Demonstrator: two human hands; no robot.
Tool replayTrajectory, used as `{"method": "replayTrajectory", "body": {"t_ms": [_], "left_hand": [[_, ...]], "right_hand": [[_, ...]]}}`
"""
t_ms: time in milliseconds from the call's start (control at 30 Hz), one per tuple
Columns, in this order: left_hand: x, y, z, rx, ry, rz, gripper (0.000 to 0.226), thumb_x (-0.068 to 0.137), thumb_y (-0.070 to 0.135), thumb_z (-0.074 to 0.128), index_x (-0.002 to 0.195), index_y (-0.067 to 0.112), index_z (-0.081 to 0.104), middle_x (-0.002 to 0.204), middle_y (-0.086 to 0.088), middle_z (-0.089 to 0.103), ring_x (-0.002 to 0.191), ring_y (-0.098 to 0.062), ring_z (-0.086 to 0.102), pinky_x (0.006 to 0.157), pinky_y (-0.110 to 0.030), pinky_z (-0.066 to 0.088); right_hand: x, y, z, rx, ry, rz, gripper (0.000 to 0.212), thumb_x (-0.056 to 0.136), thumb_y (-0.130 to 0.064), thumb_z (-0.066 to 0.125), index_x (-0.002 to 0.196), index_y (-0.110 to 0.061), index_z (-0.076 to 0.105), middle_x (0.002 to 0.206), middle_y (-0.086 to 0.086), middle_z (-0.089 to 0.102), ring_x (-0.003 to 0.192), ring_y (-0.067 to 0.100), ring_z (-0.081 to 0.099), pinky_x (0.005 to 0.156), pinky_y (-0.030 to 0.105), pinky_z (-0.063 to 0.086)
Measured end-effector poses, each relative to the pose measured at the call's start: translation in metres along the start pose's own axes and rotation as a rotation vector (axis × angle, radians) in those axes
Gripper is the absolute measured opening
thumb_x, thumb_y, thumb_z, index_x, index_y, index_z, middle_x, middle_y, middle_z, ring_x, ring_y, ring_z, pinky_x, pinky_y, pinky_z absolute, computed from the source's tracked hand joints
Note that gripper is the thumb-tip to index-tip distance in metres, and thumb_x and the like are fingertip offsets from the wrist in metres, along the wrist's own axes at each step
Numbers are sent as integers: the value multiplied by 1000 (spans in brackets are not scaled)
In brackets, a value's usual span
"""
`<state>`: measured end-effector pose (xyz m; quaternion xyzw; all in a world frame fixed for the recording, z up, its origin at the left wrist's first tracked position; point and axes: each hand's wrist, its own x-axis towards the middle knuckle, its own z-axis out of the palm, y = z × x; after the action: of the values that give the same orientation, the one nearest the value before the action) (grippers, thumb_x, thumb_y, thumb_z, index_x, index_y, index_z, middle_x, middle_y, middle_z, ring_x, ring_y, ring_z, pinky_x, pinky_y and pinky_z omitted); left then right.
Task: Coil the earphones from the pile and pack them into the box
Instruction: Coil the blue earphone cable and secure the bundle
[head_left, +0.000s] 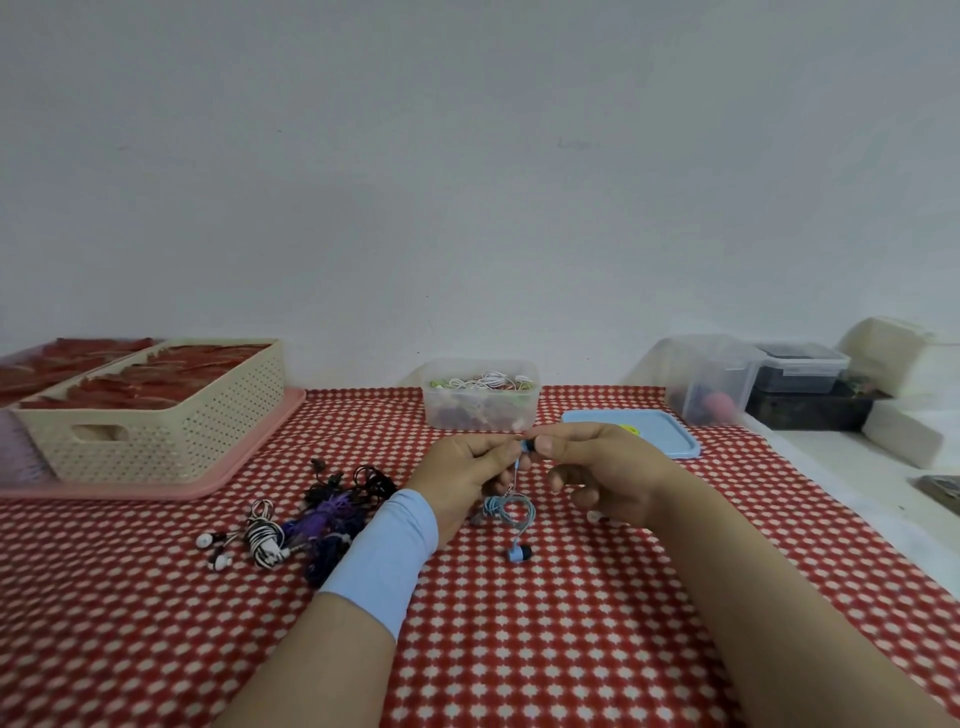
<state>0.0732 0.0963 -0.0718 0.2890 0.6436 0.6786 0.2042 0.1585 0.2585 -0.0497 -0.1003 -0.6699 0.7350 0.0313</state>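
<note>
Blue earphones (511, 512) hang between my hands above the red checked tablecloth. My left hand (467, 475) and my right hand (605, 467) both pinch one earbud and its cable near the top. The loose coil dangles below them, and the other blue earbud (519, 553) lies on the cloth. A pile of earphones (311, 519), black, purple and black-and-white striped, lies to the left of my left wrist. The clear plastic box (480, 395) stands just beyond my hands, with several coiled earphones inside.
A blue lid (660, 428) lies right of the box. A cream perforated basket (156, 410) on a pink tray (249, 457) fills the left side. Clear and dark containers (753, 384) and white foam blocks (904, 431) stand at the right.
</note>
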Motion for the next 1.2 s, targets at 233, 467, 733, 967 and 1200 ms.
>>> {"method": "replayTrajectory", "body": {"t_ms": [233,467,733,967,1200], "left_hand": [[-1,0,-2,32,-28,4,15,95,11,62,96,14,77,74,2,70,64,-8,53,70,-24,50],[-1,1,0,-2,-37,12,17,95,10,61,97,14,77,75,0,70,66,-9,54,71,-26,50],[0,2,4,-155,-19,-50,16,96,10,58,96,9,74,74,0,67,63,-8,53,65,-21,49],[1,3,1,-212,-32,-95,15,96,8,58,104,4,69,78,-1,67,63,-6,54,61,-18,49],[-4,5,-3,-85,-114,-96,14,97,4,56,93,6,70,72,0,68,60,-7,53,61,-18,50]], "right_hand": [[-6,-4,3,-35,-23,24,19,79,-13,71,96,-8,78,81,5,73,56,12,59,36,16,32],[-4,-4,1,-50,-16,6,20,76,-15,73,95,-10,79,78,6,72,56,12,61,37,18,35],[-7,-5,7,-42,23,-59,14,91,-11,67,103,-8,75,80,4,71,56,14,61,41,23,46],[-8,-4,5,-45,27,-96,13,93,-11,66,102,-6,75,89,8,75,61,15,65,43,25,50],[-8,-5,1,-126,-15,9,10,88,-15,70,92,-13,79,85,5,75,59,13,64,45,25,53]]}}
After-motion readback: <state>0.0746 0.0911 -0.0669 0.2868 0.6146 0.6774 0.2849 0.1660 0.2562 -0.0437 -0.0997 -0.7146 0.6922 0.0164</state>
